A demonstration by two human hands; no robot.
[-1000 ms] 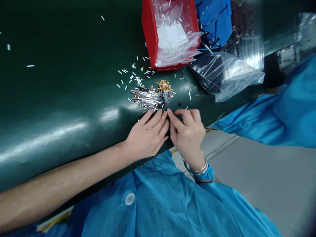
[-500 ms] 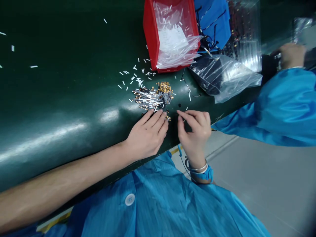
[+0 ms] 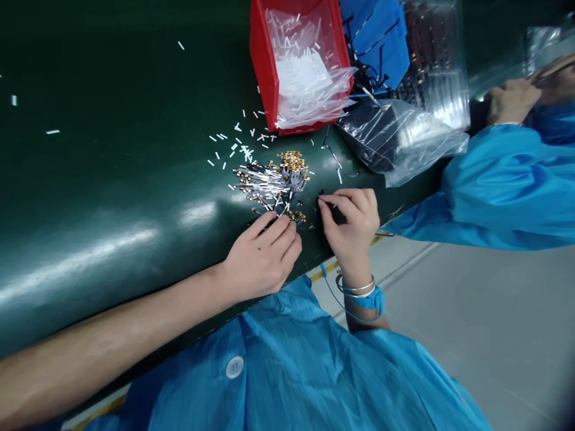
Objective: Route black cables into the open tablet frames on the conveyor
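A pile of small dark strips with gold ends [image 3: 265,181] lies on the green table [image 3: 112,167]. At the pile's near edge rests my left hand [image 3: 265,254], fingers curled down onto the table; what lies under the fingertips is hidden. To the right of the pile, my right hand [image 3: 353,224] pinches thumb and forefinger together at a tiny dark piece [image 3: 320,194]. Small white strips [image 3: 245,151] are scattered behind the pile.
Behind the pile stands a red bin [image 3: 265,72] with a clear bag and white strips. Beside it are a blue bin [image 3: 395,36] and a plastic bag with dark contents [image 3: 395,140]. Another person's hand [image 3: 512,102] and blue sleeve are at the right.
My left hand has drawn back slightly from the pile and its fingers have curled more. My right hand has shifted slightly, still pinching. The other person's hand has moved left, and the view has shifted a little.
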